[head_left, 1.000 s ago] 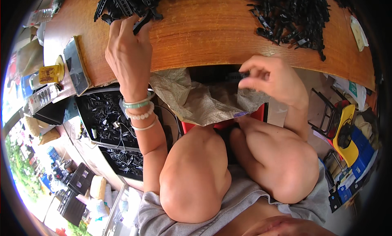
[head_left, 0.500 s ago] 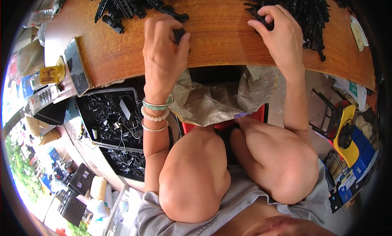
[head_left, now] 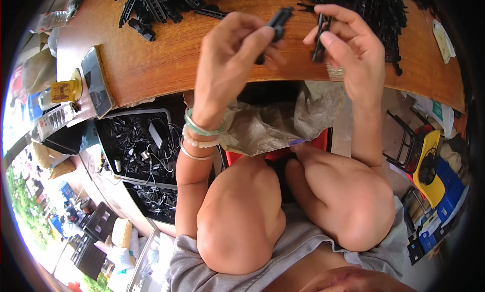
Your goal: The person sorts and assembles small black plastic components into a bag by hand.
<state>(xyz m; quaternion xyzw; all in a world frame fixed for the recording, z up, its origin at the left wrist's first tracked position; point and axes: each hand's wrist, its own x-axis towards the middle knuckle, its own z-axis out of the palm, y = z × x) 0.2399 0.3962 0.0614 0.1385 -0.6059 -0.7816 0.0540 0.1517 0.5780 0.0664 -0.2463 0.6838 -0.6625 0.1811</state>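
Between the thumb and fingers of my left hand [head_left: 230,57] is a dark elongated plastic part [head_left: 277,26], slightly smeared by motion. My right hand [head_left: 353,49] pinches a slim black plastic part [head_left: 320,38], held upright. The two parts are close to each other above the wooden table [head_left: 166,59] but apart. Beyond my left hand lies a pile of long black plastic parts [head_left: 156,6]. A denser heap of similar pieces [head_left: 376,24] spreads behind my right hand. One separate black piece [head_left: 209,12] rests beside the left pile.
A crumpled grey sack [head_left: 273,125] hangs open at the table edge, above my knees. Black trays of parts and cables [head_left: 134,140] stand low at left. A notebook [head_left: 96,82] and yellow tape roll [head_left: 76,84] lie at the table's left. A yellow stool [head_left: 429,165] is at right.
My left hand has moved right from beside the left pile, now carrying a dark part toward my right hand. My right hand has shifted slightly and turned its part upright.
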